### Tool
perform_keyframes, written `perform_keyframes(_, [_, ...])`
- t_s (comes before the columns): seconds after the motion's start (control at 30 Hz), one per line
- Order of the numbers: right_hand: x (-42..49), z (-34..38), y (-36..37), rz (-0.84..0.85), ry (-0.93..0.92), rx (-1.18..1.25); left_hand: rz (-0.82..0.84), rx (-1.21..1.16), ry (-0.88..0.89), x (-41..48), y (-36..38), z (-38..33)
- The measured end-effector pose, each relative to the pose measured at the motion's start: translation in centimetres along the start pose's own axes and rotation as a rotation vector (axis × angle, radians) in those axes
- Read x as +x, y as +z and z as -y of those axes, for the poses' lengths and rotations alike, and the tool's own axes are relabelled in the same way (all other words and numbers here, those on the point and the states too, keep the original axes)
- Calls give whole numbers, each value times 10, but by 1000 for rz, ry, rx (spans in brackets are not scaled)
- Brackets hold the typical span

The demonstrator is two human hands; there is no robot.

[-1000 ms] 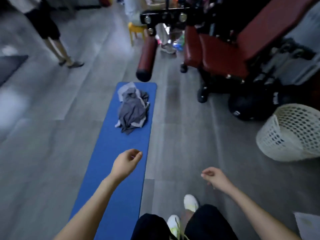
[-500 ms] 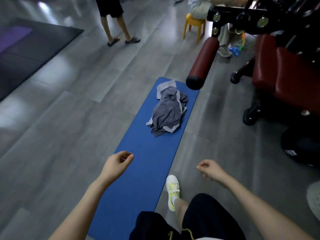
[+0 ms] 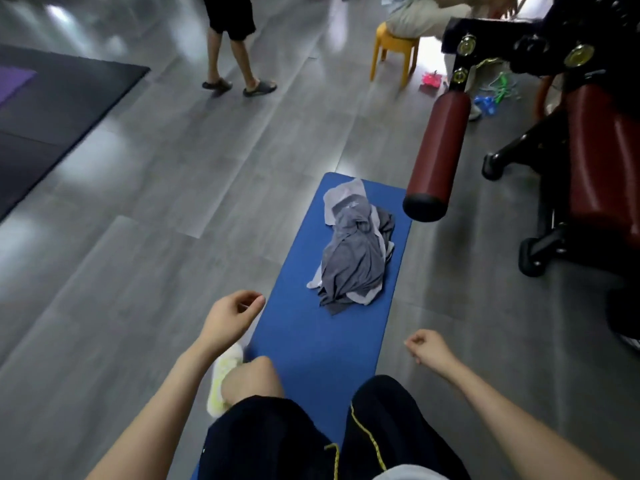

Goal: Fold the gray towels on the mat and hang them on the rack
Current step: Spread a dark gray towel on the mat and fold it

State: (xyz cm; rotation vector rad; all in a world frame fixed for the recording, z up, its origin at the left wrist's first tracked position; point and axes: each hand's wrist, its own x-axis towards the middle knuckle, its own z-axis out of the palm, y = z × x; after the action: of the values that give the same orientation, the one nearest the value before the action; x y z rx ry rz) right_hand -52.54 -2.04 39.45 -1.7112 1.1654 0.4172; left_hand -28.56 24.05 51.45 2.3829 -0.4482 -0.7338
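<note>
Head view: one towel heap (image 3: 353, 258) is being shown on one mat (image 3: 311, 344). The left hand (image 3: 228, 317) and right hand (image 3: 431, 348) are being held loosely curled and empty. The heap is being approached, nearer than earlier.

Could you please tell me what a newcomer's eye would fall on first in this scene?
A crumpled heap of gray towels lies on the far half of a bright blue mat on the gray floor. Just right of it juts the dark red padded roller of a gym machine. Nearer, the left hand and right hand hover empty, loosely curled, by the mat's two edges.
</note>
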Motion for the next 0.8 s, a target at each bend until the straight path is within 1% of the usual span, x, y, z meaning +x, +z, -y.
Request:
perform_keyframes(0.1, [33, 36, 29, -57, 43, 23, 92, 57, 58, 82, -29, 14])
perform_keyframes(0.2, [67, 73, 62, -168, 180, 160, 188, 105, 158, 178, -62, 24])
perform_keyframes(0.3, [92, 119, 108, -366, 351, 332, 333, 185, 291, 281, -94, 16])
perform_keyframes(0.37, [94, 162, 141, -504, 457, 466, 432, 299, 407, 336, -113, -1])
perform_keyframes(0.4, [93, 184, 156, -544, 473, 500, 459, 358, 458, 355, -121, -8])
perform_keyframes(0.5, [85, 240, 193, -560, 431, 528, 586, 433, 534, 392, -139, -14])
perform_keyframes(0.6, [77, 283, 227, -590, 475, 593, 688, 420, 587, 417, -146, -11])
perform_keyframes(0.8, [73, 324, 268, -636, 494, 624, 763, 495, 683, 434, -141, 4])
